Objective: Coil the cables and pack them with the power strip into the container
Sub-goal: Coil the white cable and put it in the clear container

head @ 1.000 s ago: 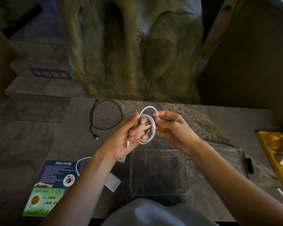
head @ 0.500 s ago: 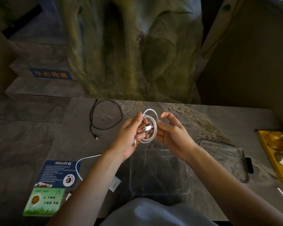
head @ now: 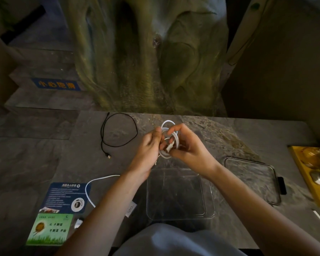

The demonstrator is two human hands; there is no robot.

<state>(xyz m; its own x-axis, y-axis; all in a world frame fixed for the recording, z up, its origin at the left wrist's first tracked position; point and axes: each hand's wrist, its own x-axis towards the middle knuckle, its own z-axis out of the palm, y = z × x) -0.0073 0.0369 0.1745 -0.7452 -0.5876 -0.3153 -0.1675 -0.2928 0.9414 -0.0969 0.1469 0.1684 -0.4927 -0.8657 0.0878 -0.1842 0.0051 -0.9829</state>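
Closer together than before, my hands hold the white cable coil [head: 175, 138]: left hand [head: 148, 146] pinching at 9 o'clock, right hand [head: 190, 152] curled over 3 o'clock, hiding most loops.

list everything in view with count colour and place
white cable: 1, white, coiled, held above container
black cable: 1, black, looped on table, far left
container: 1, clear, table near edge
lid: 1, clear, right of container
power strip: 1, white, partly hidden, left of container
blue card: 1, blue, table near left
green card: 1, green, nearest left corner
tray: 1, yellow, right edge
left hand: 1, grips white cable
right hand: 1, pinches white cable
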